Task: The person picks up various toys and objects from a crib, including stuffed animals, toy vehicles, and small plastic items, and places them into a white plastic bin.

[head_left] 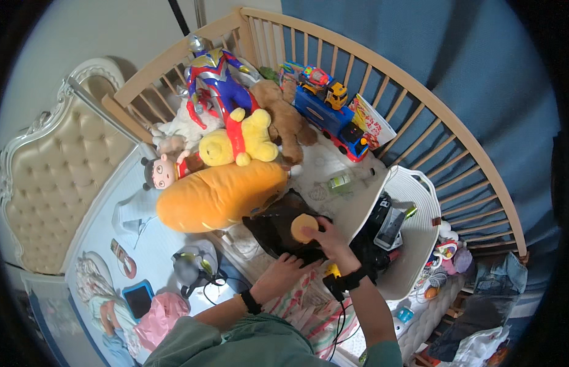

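Note:
A round, pale tan disc-like object (303, 229) is gripped in my right hand (328, 240), fingers closed around its right side. Its exact kind cannot be told. Right behind and below it lies a black plastic bag (267, 229), dark and crumpled. My left hand (283, 272) has its fingers closed on the bag's near edge. An orange, loaf-shaped plush cushion (220, 192) lies just beyond the bag. To the right of my right hand stands a white woven basket (417, 189) holding dark items and a grey device (391, 229).
Wooden crib rails (413, 92) curve around the far side. Inside are a yellow plush bear (254, 137), a brown plush (284, 116), a large action figure (220, 79) and a blue toy truck (324, 113). On the bed at left lie a tablet (138, 301) and a pink bag (163, 318).

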Demonstrator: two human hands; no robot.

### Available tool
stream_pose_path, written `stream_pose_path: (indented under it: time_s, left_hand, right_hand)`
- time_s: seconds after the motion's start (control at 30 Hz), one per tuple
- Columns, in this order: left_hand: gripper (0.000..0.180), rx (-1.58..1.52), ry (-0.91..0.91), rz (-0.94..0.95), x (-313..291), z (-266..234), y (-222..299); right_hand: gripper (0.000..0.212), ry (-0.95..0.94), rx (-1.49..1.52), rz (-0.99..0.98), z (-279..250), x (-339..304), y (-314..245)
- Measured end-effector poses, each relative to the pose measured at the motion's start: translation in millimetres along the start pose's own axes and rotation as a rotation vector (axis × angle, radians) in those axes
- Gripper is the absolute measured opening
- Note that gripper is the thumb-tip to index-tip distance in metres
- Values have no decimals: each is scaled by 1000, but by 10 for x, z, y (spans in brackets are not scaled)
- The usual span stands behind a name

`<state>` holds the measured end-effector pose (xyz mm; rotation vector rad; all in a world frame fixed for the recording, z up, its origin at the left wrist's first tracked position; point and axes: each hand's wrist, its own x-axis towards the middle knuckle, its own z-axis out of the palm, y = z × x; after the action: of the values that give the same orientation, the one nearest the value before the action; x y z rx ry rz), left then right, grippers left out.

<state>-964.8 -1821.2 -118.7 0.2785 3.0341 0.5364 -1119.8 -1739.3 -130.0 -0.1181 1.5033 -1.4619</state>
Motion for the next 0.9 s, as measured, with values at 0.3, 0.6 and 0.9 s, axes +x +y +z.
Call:
stream_pose_path:
  time_s: [0.3, 0.6, 0.9]
  left_hand:
    - [19, -33, 112, -189, -207, -197, -207]
    - [25, 3, 187, -29, -235, -59, -145]
    - [21, -48, 261, -118, -220, -185, -94]
  right_hand:
    - [67, 329, -874, -275, 33, 8, -55]
    - [53, 107, -1224, -81, 237, 293, 682]
    - [30, 421, -872, -376, 98, -44, 434]
